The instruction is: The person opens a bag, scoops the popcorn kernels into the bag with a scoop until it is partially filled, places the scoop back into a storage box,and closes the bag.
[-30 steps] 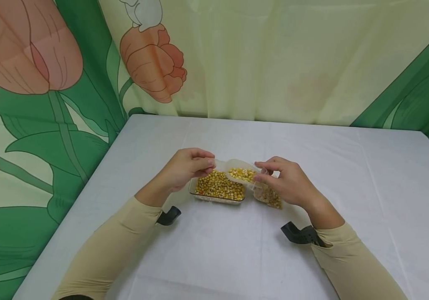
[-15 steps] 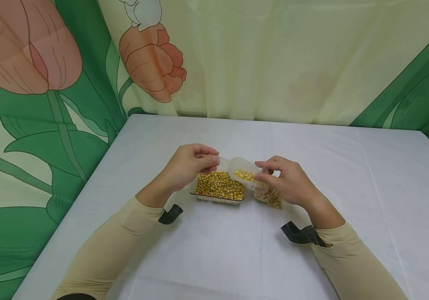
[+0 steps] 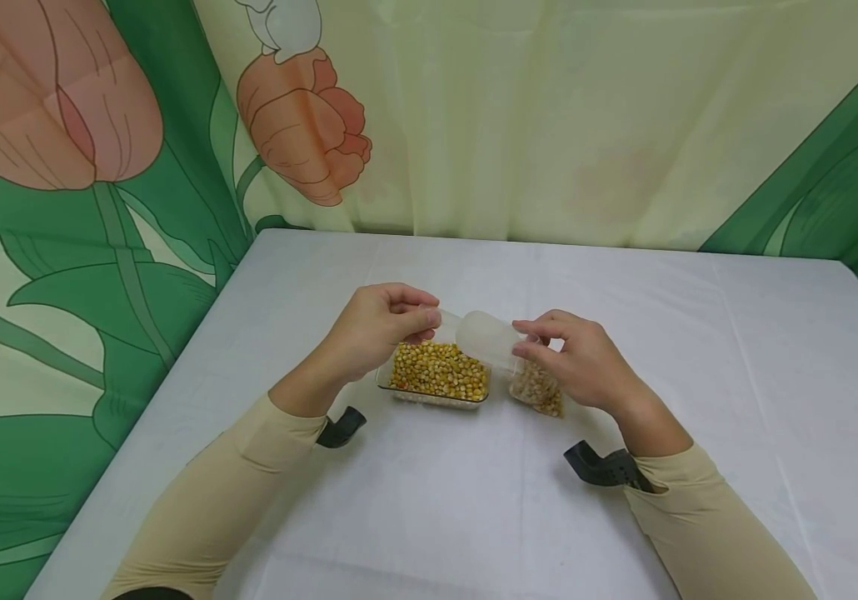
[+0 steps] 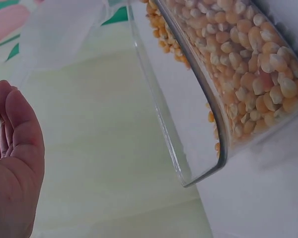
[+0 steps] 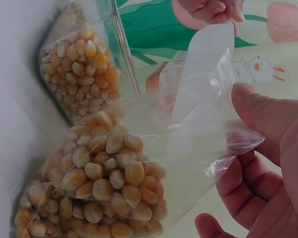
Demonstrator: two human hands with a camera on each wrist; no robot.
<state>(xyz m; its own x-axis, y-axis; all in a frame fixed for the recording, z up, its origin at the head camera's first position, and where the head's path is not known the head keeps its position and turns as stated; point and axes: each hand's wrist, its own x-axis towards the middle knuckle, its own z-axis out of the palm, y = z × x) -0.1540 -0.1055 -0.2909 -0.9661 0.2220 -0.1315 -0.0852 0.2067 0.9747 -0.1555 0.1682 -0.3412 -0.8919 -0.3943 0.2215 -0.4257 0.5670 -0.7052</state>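
My left hand (image 3: 391, 329) pinches the handle of a translucent white scoop (image 3: 483, 333). The scoop is tipped over, its bowl at the mouth of a clear plastic bag (image 3: 536, 387). My right hand (image 3: 579, 354) holds the bag's upper edge between thumb and fingers. In the right wrist view, corn kernels (image 5: 121, 181) fill the bag's lower part and the scoop (image 5: 203, 74) reaches into its opening. Left of the bag stands a rectangular glass container (image 3: 432, 400) of yellow corn kernels (image 3: 440, 371). The left wrist view shows the container's glass wall (image 4: 161, 116) and the scoop (image 4: 59, 39) beyond.
A white cloth covers the table (image 3: 429, 500). Behind it hangs a curtain (image 3: 549, 125) printed with flowers and leaves. Black wrist mounts (image 3: 601, 467) stick out below both forearms.
My left hand has risen slightly and moved right, turning the scoop over. The kernels seen in its bowl earlier no longer show there. The right hand keeps its hold on the bag.
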